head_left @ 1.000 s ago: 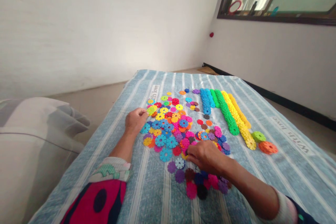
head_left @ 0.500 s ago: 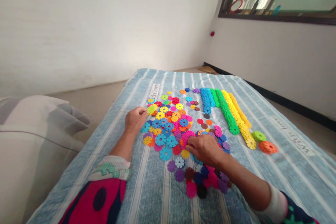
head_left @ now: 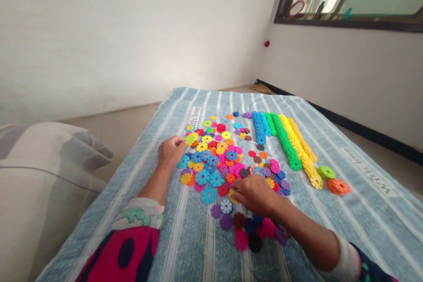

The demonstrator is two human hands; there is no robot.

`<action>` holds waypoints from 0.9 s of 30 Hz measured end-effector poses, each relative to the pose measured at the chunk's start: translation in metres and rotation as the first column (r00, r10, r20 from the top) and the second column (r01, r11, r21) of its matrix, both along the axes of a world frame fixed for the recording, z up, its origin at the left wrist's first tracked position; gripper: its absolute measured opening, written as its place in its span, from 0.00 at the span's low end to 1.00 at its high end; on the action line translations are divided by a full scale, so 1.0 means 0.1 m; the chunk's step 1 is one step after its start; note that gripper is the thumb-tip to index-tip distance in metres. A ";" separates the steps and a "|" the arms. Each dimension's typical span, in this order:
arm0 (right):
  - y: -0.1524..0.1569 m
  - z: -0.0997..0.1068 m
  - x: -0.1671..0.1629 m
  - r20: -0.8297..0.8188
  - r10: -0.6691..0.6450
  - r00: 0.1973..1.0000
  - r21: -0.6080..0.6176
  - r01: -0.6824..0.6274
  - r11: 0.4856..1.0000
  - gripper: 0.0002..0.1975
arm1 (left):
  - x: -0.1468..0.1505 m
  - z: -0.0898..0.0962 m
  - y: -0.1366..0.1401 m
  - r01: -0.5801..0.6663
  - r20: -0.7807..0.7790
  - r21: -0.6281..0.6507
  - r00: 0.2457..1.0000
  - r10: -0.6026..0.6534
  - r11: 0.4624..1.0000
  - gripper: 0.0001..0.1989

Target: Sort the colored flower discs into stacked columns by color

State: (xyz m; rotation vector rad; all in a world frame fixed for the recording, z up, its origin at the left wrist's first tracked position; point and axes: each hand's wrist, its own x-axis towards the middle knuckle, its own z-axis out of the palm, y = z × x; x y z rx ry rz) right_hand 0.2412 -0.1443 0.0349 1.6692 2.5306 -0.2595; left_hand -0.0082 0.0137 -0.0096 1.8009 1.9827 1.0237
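Note:
Many colourful notched plastic discs, flower-like interlocking pieces, lie in a loose pile on a striped cloth. At the pile's left edge my left hand (head_left: 170,153) is closed, thumb and fingertips pinching the edge of a yellow-green disc (head_left: 191,139). My right hand (head_left: 254,193) reaches over the near part of the pile, its fingers closed on a yellow disc (head_left: 232,196). The palm hides some discs beneath it. Close by are a light blue disc (head_left: 209,194), a pale disc (head_left: 226,206) and a red disc (head_left: 223,190).
To the right, discs are laid in overlapping rows: a blue row (head_left: 259,128), a green row (head_left: 284,143) and a yellow row (head_left: 299,152). A lime stack (head_left: 326,172) and an orange stack (head_left: 338,186) sit beside them. Covered furniture (head_left: 49,185) stands left of the cloth (head_left: 185,246).
My right hand has shifted slightly nearer to me, from the pink discs to the yellow disc, uncovering a dark disc behind it. My left hand stays almost still.

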 end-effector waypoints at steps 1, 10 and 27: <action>-0.01 0.00 -0.01 0.022 -0.007 1.000 0.003 0.007 1.000 0.13 | 0.00 -0.01 0.00 0.000 0.000 0.001 1.000 0.000 1.000 0.15; -0.03 0.08 0.01 0.026 0.026 0.999 -0.057 -0.025 0.998 0.12 | 0.00 -0.01 0.00 -0.005 0.001 -0.010 1.000 0.005 1.000 0.14; 0.07 0.32 -0.13 0.031 0.128 0.991 -0.157 -0.122 0.980 0.12 | -0.03 0.26 0.09 -0.078 -0.120 -0.130 0.991 0.063 0.988 0.14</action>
